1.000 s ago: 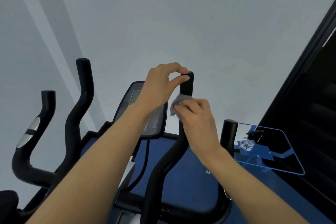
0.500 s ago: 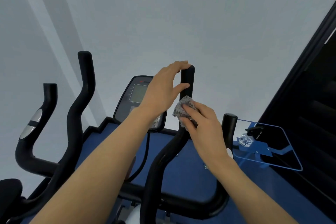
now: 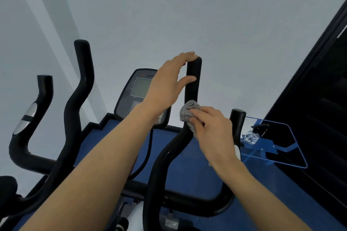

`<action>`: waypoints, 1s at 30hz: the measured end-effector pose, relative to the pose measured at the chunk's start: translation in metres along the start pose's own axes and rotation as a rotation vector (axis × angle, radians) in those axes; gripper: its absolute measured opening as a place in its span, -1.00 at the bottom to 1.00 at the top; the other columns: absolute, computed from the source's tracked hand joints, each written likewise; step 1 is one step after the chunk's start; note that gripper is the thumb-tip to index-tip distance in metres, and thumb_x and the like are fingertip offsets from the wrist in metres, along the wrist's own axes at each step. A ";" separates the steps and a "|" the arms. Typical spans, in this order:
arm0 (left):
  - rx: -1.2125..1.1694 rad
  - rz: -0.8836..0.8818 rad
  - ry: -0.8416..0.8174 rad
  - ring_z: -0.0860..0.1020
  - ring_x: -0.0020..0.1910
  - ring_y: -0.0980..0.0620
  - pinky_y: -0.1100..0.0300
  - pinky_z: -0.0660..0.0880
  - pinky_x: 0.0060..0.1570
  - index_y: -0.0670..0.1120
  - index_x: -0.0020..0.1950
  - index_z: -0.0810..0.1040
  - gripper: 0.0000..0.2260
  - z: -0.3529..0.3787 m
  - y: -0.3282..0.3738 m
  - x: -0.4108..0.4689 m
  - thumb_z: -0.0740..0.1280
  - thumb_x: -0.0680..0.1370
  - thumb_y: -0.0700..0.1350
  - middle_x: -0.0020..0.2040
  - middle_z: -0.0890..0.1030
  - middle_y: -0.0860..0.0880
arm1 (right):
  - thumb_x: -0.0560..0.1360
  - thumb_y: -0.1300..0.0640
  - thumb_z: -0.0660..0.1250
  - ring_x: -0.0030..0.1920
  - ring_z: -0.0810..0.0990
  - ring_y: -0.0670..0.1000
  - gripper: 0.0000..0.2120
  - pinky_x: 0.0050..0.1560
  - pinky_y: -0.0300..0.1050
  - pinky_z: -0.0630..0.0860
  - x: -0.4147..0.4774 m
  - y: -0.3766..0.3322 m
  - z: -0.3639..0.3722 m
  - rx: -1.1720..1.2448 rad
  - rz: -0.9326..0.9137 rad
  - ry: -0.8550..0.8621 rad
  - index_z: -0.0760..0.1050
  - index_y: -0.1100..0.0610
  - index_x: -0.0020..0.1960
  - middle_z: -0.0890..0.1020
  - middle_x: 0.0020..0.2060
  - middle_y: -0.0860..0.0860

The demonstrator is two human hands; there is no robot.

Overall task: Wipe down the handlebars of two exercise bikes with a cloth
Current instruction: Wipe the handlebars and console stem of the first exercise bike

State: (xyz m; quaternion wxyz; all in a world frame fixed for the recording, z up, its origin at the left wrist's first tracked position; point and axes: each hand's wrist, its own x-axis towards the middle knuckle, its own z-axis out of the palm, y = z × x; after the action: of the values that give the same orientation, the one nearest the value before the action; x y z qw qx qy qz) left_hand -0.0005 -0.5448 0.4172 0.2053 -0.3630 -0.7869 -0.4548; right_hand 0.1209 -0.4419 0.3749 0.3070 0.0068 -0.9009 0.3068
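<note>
A black upright handlebar (image 3: pixel 193 78) of the exercise bike rises in the middle of the view. My left hand (image 3: pixel 167 84) rests at its top, fingertips over the end cap and thumb against the shaft, fingers loosely apart. My right hand (image 3: pixel 212 129) presses a grey fluffy cloth (image 3: pixel 188 111) against the bar just below the straight grip, where it bends. The outer right bar end (image 3: pixel 237 118) stands short beside my right hand. A second pair of black handlebars (image 3: pixel 80 88) with a silver pulse sensor (image 3: pixel 27 118) stands at the left.
The bike's console (image 3: pixel 139 90) with a grey screen sits behind my left wrist. A clear spray bottle (image 3: pixel 252 135) rests on a transparent blue-edged shelf (image 3: pixel 285 155) at the right. A dark panel (image 3: pixel 319 99) fills the right side; blue floor (image 3: pixel 197 170) lies below.
My right hand has slid the cloth down the bar toward its bend. My left hand has loosened from a pinch at the tip to an open hold on the top.
</note>
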 end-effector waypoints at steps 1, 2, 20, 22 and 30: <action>-0.005 -0.002 -0.003 0.43 0.17 0.14 0.28 0.39 0.03 0.06 0.27 0.40 -0.64 0.000 0.000 0.000 0.34 0.50 -0.14 0.31 0.41 0.21 | 0.41 0.36 0.39 -0.09 0.53 0.07 -0.81 0.03 -0.66 0.14 -0.007 0.000 -0.002 -0.003 -0.008 -0.015 0.62 0.25 0.02 0.65 -0.06 0.14; -0.012 -0.004 -0.002 0.43 0.18 0.13 0.23 0.41 0.07 0.06 0.28 0.39 -0.63 0.000 0.001 -0.001 0.34 0.50 -0.14 0.32 0.40 0.20 | 0.39 0.37 0.41 -0.08 0.56 0.09 -0.79 0.07 -0.59 0.20 -0.012 0.001 -0.005 -0.001 -0.023 -0.022 0.62 0.25 0.01 0.66 -0.06 0.14; 0.134 0.038 -0.148 0.14 0.45 0.08 0.08 0.44 0.16 0.13 0.50 -0.13 -0.11 0.010 -0.004 -0.020 0.44 0.42 -0.11 0.52 -0.14 0.17 | 0.30 0.41 0.47 -0.09 0.57 0.14 -0.72 -0.06 -0.40 0.34 -0.038 -0.007 0.003 -0.069 -0.052 0.026 0.62 0.26 -0.01 0.64 -0.11 0.14; 0.138 0.042 -0.144 0.14 0.44 0.08 0.10 0.45 0.13 0.14 0.50 -0.13 -0.12 0.009 -0.004 -0.021 0.44 0.42 -0.10 0.52 -0.14 0.17 | 0.31 0.42 0.44 -0.10 0.58 0.12 -0.74 -0.01 -0.39 0.30 -0.036 -0.008 -0.003 -0.068 -0.087 0.012 0.61 0.28 -0.01 0.64 -0.12 0.16; 0.199 0.065 -0.124 0.16 0.44 0.05 0.13 0.41 0.16 0.06 0.51 -0.09 -0.12 0.010 -0.004 -0.021 0.45 0.41 -0.09 0.53 -0.09 0.08 | 0.30 0.49 0.42 -0.15 0.56 0.21 -0.73 -0.12 -0.18 0.45 -0.033 -0.017 0.004 -0.122 -0.057 -0.010 0.60 0.29 -0.03 0.64 -0.13 0.17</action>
State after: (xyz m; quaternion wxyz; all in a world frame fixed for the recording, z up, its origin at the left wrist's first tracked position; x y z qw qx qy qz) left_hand 0.0097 -0.5454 0.3962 0.2060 -0.3933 -0.8272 -0.3443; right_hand 0.1483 -0.4640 0.3633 0.3111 0.0153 -0.9188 0.2425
